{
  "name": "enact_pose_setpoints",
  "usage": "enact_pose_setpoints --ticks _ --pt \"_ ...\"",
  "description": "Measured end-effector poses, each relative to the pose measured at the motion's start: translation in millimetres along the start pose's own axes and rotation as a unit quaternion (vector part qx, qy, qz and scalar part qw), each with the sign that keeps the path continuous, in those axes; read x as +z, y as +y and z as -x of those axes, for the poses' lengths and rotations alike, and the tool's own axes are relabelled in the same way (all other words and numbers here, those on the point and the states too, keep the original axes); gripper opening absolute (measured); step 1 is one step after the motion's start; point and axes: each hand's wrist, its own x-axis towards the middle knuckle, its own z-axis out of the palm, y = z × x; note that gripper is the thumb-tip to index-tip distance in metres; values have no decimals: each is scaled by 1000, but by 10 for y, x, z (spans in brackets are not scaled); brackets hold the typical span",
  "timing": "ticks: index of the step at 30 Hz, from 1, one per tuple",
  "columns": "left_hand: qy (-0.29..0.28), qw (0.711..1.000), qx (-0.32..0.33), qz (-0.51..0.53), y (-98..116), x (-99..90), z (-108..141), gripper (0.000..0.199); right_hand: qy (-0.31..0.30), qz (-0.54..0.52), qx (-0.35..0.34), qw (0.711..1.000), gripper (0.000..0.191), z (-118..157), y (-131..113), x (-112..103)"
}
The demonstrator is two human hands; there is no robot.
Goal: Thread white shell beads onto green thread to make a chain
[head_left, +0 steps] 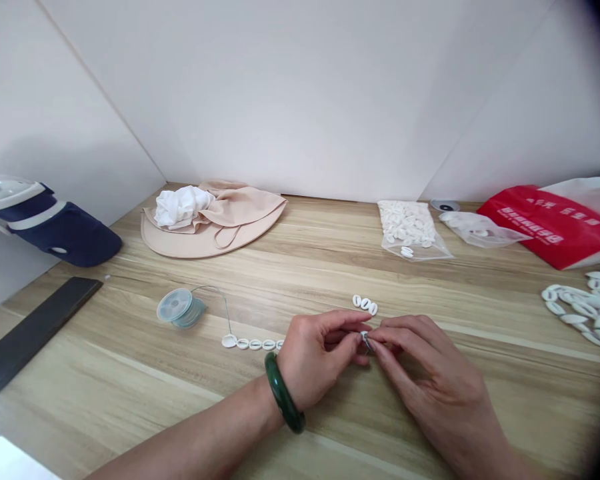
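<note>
While three oval white shells (365, 304) lie loose farther out, a strung row (255, 345) extends left, the left hand (313, 360) and right hand (437, 377) fingers clamped on another shell (364, 335) and thin blue-grey cord (227, 311).

Glossy green bangle (285, 393), perhaps stone; smooth wood-grain tabletop (180, 387).

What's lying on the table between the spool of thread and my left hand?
In the head view, a row of white shells lies between the spool and your left hand. Thread curves from the spool to the leftmost shell.
</note>
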Motion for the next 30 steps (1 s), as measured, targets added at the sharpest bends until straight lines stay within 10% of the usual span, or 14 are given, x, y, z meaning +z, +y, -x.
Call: enact_pose_setpoints --ticks 21,30 --pt "15 995 48 -82 75 -28 18 38 1 55 14 998 12 4 -68 32" --pt "113 986 119 -33 136 -148 -62 34 3 84 45 995 7 22 -44 34"
